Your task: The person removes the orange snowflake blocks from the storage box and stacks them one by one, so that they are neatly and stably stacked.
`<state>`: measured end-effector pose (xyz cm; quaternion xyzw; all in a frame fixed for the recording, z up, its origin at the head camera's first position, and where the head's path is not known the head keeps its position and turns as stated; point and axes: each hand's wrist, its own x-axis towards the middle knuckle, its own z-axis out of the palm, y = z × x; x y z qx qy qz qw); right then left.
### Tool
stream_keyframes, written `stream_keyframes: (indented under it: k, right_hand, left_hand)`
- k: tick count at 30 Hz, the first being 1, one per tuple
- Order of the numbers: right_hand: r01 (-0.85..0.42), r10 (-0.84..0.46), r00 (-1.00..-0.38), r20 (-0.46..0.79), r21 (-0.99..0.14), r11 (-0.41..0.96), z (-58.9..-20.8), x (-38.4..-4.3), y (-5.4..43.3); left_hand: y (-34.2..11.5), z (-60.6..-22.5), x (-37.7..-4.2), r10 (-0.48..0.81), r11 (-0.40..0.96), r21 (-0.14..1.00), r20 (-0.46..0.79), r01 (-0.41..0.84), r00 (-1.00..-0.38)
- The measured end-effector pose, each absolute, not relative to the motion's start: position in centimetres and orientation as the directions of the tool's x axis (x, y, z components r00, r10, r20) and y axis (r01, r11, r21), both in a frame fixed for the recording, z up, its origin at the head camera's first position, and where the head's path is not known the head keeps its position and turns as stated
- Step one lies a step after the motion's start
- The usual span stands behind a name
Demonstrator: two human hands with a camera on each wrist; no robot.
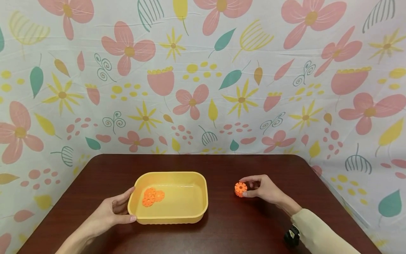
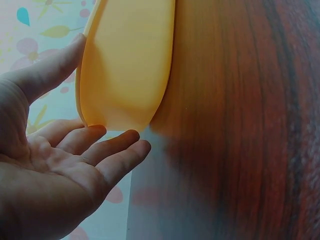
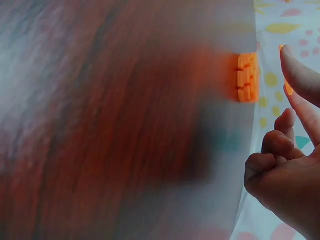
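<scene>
Orange disc is pinched between the thumb and fingers of the right hand, between the yellow tray and the table's right edge, just beside a stack of orange discs. The left hand is spread, thumb and fingers touching the tray's left end; three loose discs lie near that edge inside.

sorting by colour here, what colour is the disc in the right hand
Orange; the disc in the right hand shows best in the head view.
</scene>
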<state>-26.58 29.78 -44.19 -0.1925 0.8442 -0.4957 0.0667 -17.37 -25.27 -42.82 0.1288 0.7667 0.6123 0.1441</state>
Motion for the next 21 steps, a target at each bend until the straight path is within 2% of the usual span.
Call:
stream_keyframes:
  k: [21]
  right_hand:
    - [-0.237, -0.376, -0.925, 0.052, -0.853, 0.465, -45.11, -26.83, 30.32]
  left_hand:
    - [-25.23, -42.72, -17.32, 0.377, 0.208, 0.978, -0.068, 0.013, -0.924]
